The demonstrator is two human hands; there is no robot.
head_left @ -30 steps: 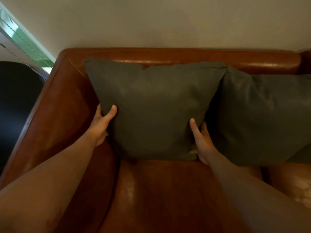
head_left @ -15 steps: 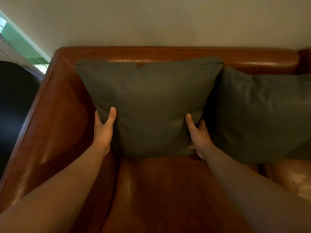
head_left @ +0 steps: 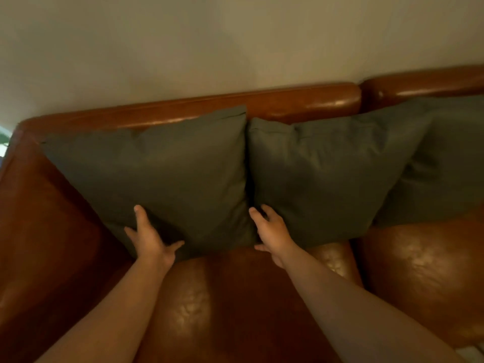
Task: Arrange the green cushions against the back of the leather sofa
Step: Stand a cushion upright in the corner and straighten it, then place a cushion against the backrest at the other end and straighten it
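Note:
Three dark green cushions lean against the back of the brown leather sofa (head_left: 301, 100). The left cushion (head_left: 170, 174) stands in the sofa's left corner, the middle cushion (head_left: 327, 174) touches its right side, and a third cushion (head_left: 445, 163) overlaps behind the middle one at the right edge. My left hand (head_left: 150, 239) lies flat on the lower left corner of the left cushion, fingers spread. My right hand (head_left: 272, 231) rests with fingers apart at the bottom of the seam between the left and middle cushions. Neither hand grips a cushion.
The sofa's left armrest (head_left: 31, 218) runs along the left side. Bare leather seat cushions (head_left: 235, 297) lie below my arms. A plain pale wall (head_left: 235, 43) rises behind the sofa back.
The view has shifted right, showing more of the sofa. Both hands have let go of the left cushion's sides and now lie spread at its lower corners. The cushion sits upright against the back.

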